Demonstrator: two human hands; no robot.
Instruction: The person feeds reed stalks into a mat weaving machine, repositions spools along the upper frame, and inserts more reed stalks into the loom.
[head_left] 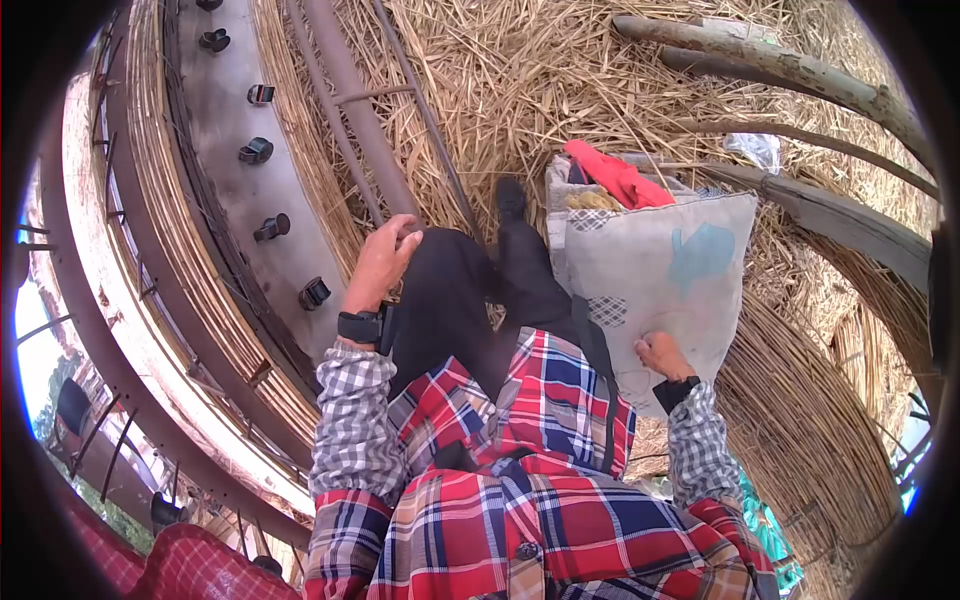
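Observation:
My left hand (pixel 383 262) rests on the knee of my dark trousers (pixel 440 290), back upward. Its fingers lie loosely over the knee with nothing in them. On the other side, my right hand (pixel 660 355) is against the front of a pale cloth bag (pixel 650 270) with patterned patches and a blue stain. Its fingers are curled, and whether they pinch the cloth or anything else is hidden. A red cloth (pixel 620 178) sticks out of the top of the bag, beside a yellowish bundle (pixel 598 201).
Loose straw (pixel 500 90) covers the ground. Brown metal bars (pixel 350 100) and a grey strip with several black fittings (pixel 255 150) run along the left. Wooden poles (pixel 800 70) lie at upper right, above a thick bundle of reeds (pixel 810 420). White plastic (pixel 752 150) lies among them.

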